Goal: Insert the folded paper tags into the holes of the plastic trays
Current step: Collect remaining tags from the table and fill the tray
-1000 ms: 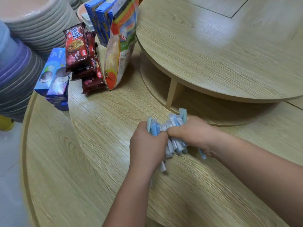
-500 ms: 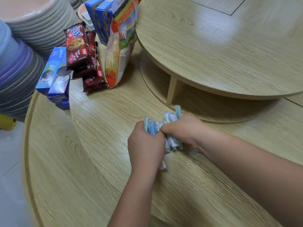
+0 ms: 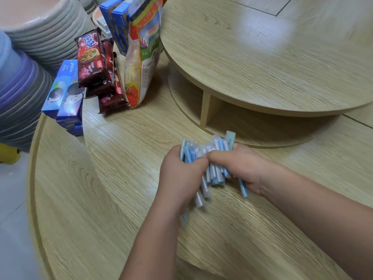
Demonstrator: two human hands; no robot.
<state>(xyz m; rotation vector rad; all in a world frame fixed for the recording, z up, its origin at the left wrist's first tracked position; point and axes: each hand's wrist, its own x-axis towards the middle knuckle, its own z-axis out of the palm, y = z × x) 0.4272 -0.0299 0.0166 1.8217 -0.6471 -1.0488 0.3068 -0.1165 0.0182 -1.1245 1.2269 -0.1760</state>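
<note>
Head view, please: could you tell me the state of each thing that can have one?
Bundle of blue and clear strips, held between both hands.
Left hand, gripping its left end.
Right hand, gripping its right side.
Snack bag, standing upright.
Red cookie packs, propped upright.
Basins, nested in stacks.

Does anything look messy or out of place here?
The tags are a ragged bundle: several stick out below the left hand, and one blue tag juts alone under the right hand.
</note>
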